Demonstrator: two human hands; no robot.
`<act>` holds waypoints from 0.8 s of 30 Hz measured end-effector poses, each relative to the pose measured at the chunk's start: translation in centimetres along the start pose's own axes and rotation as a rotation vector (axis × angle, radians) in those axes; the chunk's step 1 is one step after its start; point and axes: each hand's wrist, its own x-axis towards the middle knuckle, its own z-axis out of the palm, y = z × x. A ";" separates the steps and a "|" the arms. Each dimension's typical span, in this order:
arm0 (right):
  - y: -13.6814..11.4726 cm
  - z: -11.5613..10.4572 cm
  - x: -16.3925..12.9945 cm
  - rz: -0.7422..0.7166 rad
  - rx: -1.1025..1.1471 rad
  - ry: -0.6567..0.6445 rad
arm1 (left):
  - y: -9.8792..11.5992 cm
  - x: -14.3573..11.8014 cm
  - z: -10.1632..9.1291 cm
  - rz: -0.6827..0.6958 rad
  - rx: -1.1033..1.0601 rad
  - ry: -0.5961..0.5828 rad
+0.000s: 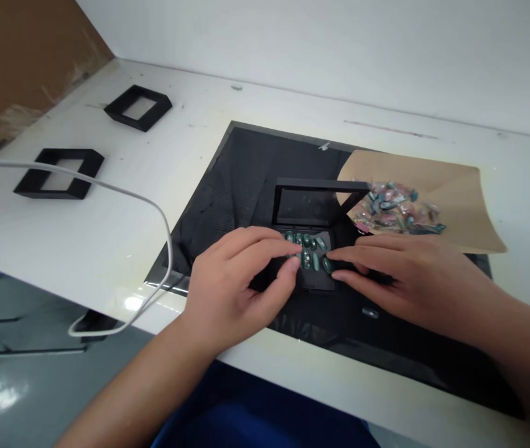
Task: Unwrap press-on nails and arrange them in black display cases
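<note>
A black display box [315, 283] lies with its framed lid [323, 185] raised, in the middle of a black mat. Inside it, green press-on nails [316, 261], some with sparkly decoration, sit in two rows. My left hand [241, 280] pinches at the left end of the front row, thumb and index finger around a nail mostly hidden by them. At the right end of that row, my right hand [386, 267] has its index finger and thumb closed on a dark green press-on nail [327, 265]. One loose nail [370, 313] lies on the mat nearby.
Behind my right hand, brown paper [465, 205] bears a pile of wrapped nails [395, 205]. Two black frames [138, 108] rest on the white table [190, 155] at the left. A white cable [153, 205] loops over the table's left front edge. A white wall stands behind.
</note>
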 end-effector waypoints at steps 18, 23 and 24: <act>-1.3 0.4 0.4 0.235 0.144 0.090 | -0.3 0.0 0.2 -0.028 0.042 0.018; -1.4 0.6 0.4 0.254 0.128 0.063 | -0.4 0.0 0.3 -0.058 0.118 0.010; -1.4 0.7 0.4 0.250 0.125 0.047 | -0.4 0.0 0.3 -0.066 0.134 0.003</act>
